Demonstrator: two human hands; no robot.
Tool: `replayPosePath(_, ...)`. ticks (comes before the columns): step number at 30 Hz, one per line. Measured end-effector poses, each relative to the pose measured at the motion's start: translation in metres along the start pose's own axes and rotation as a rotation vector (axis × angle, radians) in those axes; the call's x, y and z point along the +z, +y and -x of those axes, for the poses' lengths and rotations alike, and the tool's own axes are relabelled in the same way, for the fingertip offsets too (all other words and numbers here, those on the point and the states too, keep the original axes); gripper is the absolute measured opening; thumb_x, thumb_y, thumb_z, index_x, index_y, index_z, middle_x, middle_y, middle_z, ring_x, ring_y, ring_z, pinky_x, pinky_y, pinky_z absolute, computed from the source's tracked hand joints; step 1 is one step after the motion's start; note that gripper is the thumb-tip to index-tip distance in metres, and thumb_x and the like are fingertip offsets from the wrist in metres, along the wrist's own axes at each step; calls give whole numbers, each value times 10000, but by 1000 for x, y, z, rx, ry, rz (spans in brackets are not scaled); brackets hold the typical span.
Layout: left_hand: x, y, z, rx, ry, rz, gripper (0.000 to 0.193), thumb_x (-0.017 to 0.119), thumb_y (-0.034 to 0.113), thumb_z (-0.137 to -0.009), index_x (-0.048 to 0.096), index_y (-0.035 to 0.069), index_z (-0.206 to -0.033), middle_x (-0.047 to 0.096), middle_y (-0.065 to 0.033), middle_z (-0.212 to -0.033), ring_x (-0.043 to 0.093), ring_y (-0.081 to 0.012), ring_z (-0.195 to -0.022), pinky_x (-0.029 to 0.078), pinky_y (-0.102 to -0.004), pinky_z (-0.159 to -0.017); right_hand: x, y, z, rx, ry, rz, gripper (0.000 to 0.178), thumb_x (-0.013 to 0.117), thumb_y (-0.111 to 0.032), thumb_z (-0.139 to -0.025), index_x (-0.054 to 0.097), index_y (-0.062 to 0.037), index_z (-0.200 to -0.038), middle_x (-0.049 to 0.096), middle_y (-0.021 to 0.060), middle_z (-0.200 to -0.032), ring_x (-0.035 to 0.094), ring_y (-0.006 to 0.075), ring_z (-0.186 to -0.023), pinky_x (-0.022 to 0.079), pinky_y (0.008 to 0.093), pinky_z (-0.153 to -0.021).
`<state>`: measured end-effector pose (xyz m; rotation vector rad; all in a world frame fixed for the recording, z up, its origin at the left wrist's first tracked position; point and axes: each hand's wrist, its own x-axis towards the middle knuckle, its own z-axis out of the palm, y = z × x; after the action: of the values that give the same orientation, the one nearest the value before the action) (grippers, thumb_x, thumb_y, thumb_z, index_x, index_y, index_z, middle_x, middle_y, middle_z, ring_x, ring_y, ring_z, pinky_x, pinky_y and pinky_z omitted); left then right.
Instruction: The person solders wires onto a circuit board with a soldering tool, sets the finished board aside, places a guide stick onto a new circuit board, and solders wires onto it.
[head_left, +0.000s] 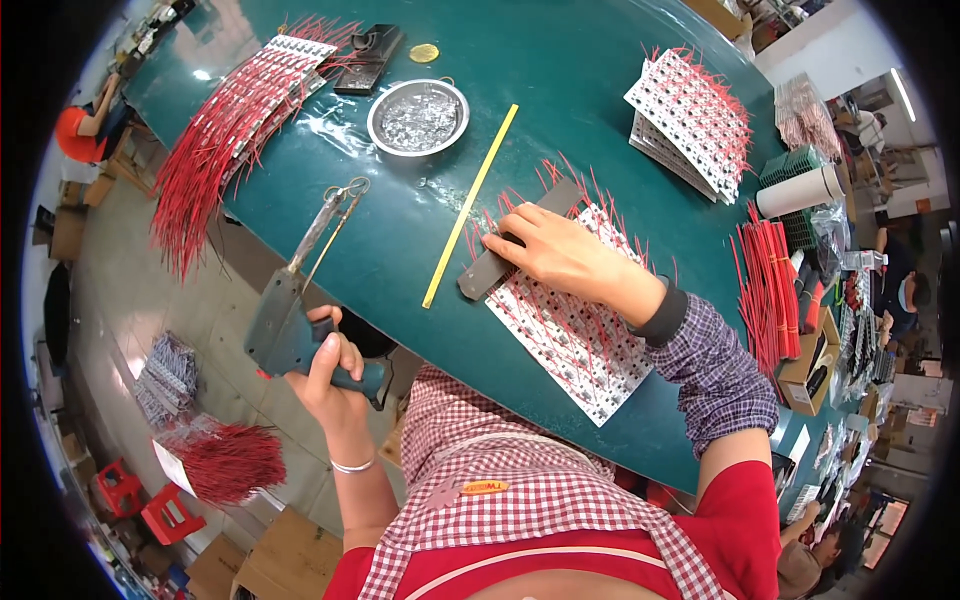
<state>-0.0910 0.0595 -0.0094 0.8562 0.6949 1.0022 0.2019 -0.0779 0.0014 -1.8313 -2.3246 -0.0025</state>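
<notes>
My left hand [335, 375] is wrapped round the grip of a dark teal soldering gun [275, 320]. Its long metal tip and a thin curved guide tube point up over the table's edge, apart from the boards. With bent fingers, my right hand [555, 250] grips a dark flat bar [488, 274] that lies across a white circuit board panel [598, 385]. Thin red wires stick out all over this panel and from beyond the bar. Part of the panel is hidden under my hand and forearm.
On the green table [560, 70] lie a yellow strip [470, 205], a metal bowl [418, 118] of silvery bits, a dark stand [368, 60] and a round yellow piece [424, 53]. Wired panels [245, 110] hang over the left edge. More panels [690, 120] and red wire bundles [768, 285] sit right.
</notes>
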Motion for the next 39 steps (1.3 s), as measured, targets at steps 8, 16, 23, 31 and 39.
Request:
replayPosePath(8, -4, -10, 1, -65, -113, -3, 414, 630, 2, -844, 537, -102, -1234, 629, -199, -1105, 487, -101, -591, 414, -237, -474, -11, -7, 78, 379, 323, -95, 467, 659, 19, -826, 610, -48, -1285, 632, 151, -1199, 627, 326, -1099, 528, 386, -916)
replayPosePath(16, 27, -28, 9, -214, -332, -106, 422, 638, 21, -846, 544, -103, -1238, 635, -187, -1093, 485, -102, -585, 406, -237, -456, 2, -21, 310, 1289, 432, 500, 492, 648, 36, -858, 539, 47, -1338, 565, 207, -1323, 526, 375, -1264, 455, 422, -1056)
replayPosePath(23, 83, -71, 50, -480, -598, -107, 456, 653, -6, -813, 539, -82, -1248, 645, -174, -994, 548, -150, -629, 462, -273, -501, 18, -3, 357, 1497, -15, 750, 229, 624, -44, -802, 628, 29, -1020, 616, 161, -984, 582, 317, -965, 528, 395, -827)
replayPosePath(31, 101, -111, 55, -420, -513, -117, 638, 643, -52, -807, 460, -22, -1417, 628, -186, -1215, 601, -301, -1198, 601, -522, -935, 6, -8, 358, 1397, 58, 580, 166, 636, -2, -735, 578, 1, -890, 620, 204, -906, 616, 345, -869, 555, 421, -729)
replayPosePath(39, 89, -123, 47, -381, -428, -37, 769, 663, 7, -804, 355, 28, -1508, 593, -219, -1308, 516, -348, -1339, 600, -598, -921, -9, -23, 358, 1421, 221, 164, 270, 627, 31, -758, 495, 27, -994, 549, 267, -937, 603, 444, -830, 519, 522, -726)
